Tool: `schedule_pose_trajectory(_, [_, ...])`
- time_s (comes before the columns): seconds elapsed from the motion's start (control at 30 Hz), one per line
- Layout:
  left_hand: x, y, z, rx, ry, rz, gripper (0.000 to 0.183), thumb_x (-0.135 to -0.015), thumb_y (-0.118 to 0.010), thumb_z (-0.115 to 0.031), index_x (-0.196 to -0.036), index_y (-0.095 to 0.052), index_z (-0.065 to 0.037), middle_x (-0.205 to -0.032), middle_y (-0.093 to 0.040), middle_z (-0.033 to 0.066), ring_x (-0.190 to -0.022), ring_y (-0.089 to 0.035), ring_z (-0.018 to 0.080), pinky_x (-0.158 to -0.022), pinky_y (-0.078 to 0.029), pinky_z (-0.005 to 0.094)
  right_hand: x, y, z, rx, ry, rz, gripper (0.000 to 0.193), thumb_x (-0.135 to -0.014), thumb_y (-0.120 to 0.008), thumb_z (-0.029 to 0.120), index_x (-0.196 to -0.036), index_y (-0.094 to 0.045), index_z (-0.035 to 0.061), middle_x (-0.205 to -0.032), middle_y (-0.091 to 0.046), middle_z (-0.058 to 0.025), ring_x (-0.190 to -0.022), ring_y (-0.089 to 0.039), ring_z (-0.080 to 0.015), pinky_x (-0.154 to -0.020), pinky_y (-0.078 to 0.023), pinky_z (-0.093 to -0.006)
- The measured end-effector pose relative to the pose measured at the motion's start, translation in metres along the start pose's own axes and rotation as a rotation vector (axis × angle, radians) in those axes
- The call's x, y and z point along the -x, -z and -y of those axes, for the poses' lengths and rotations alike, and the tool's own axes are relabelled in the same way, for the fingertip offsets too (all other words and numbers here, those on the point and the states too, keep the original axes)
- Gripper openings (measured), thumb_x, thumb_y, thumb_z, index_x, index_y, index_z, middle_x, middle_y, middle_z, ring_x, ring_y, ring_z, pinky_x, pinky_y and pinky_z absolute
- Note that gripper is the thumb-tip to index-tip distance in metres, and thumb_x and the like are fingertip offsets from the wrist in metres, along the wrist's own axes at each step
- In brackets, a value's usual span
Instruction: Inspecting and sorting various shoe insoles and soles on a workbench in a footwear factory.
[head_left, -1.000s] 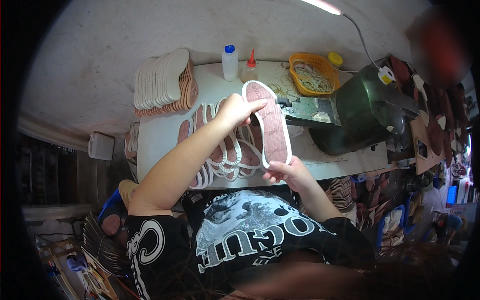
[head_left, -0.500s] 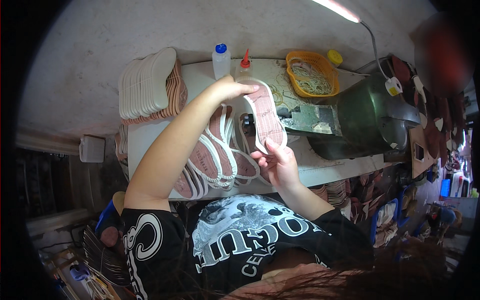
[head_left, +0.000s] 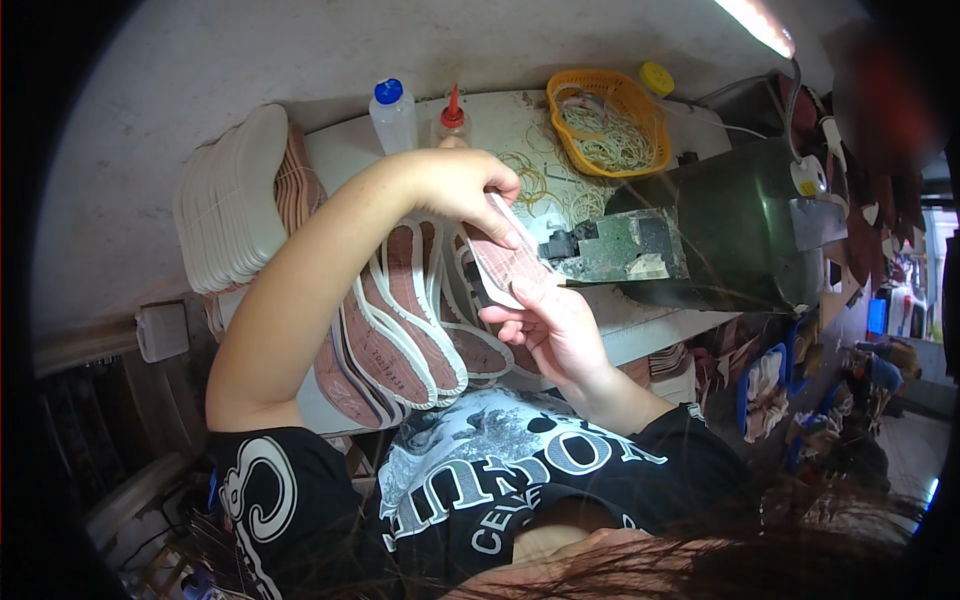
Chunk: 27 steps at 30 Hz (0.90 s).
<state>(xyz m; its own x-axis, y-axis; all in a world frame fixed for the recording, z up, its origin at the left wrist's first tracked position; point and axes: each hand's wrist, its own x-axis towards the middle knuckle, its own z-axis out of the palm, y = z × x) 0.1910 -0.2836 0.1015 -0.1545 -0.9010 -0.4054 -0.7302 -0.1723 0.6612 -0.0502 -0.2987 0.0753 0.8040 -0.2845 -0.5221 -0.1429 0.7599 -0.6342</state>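
Note:
A pinkish shoe insole (head_left: 510,268) with a white edging is held between my two hands, beside the end of a green sewing machine's arm (head_left: 625,248). My left hand (head_left: 470,190) curls over its far end, fingers bent behind and thumb on the face. At the near end, my right hand (head_left: 560,335) pinches it between thumb and fingers. The insole is tilted, so its face looks foreshortened. Whether its edge touches the machine cannot be made out. Several similar insoles (head_left: 395,345) lie overlapping on the table below my left forearm.
Stacked white soles (head_left: 230,205) stand at the left with pink ones behind. A blue-capped bottle (head_left: 393,120), a red-tipped bottle (head_left: 453,118) and a yellow basket (head_left: 655,140) of cords line the table's far side. The machine's green body (head_left: 745,235) fills the right.
My left hand has come down and curled over the insole's far end. The insole has tilted from facing me to a foreshortened slant. The whole view has shifted somewhat.

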Motion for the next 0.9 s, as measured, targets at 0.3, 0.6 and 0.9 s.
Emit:
schedule_pose_trajectory(0.3, [0.038,-0.014,-0.033,-0.016,0.085,-0.089,0.033,-0.082,-0.063,-0.037,-0.086,-0.060,-0.005,-0.069,-0.061,0.0114,-0.065,-0.058,0.0224,-0.061,-0.043,0.0354,0.004,0.002,0.011,0.033,-0.037,0.027,0.034,-0.094,-0.054,0.030,-0.108,-0.061,-0.0008,-0.094,-0.068,-0.0157,-0.074,-0.064,-0.0125,-0.071,-0.050,-0.0232])
schedule_pose_trajectory(0.6, [0.047,-0.055,-0.038,0.272,0.266,-0.123,0.033,-0.086,-0.062,-0.032,-0.085,-0.064,0.001,-0.064,-0.060,0.0069,-0.060,-0.054,0.0147,-0.059,-0.045,0.0342,0.006,0.010,0.015,0.064,-0.026,0.065,0.028,-0.094,-0.052,0.029,-0.103,-0.061,0.0033,-0.088,-0.068,-0.0098,-0.074,-0.064,-0.0122,-0.068,-0.047,-0.0234])
schedule_pose_trajectory(0.9, [0.050,-0.086,-0.066,0.795,0.475,-0.286,0.036,-0.089,-0.058,-0.032,-0.082,-0.066,0.003,-0.062,-0.063,0.0110,-0.042,-0.055,0.0129,-0.040,-0.046,0.0267,0.016,0.020,0.021,0.197,0.033,0.251,0.024,-0.092,-0.056,0.024,-0.103,-0.061,0.0023,-0.090,-0.066,-0.0038,-0.075,-0.062,-0.0093,-0.068,-0.048,-0.0221])
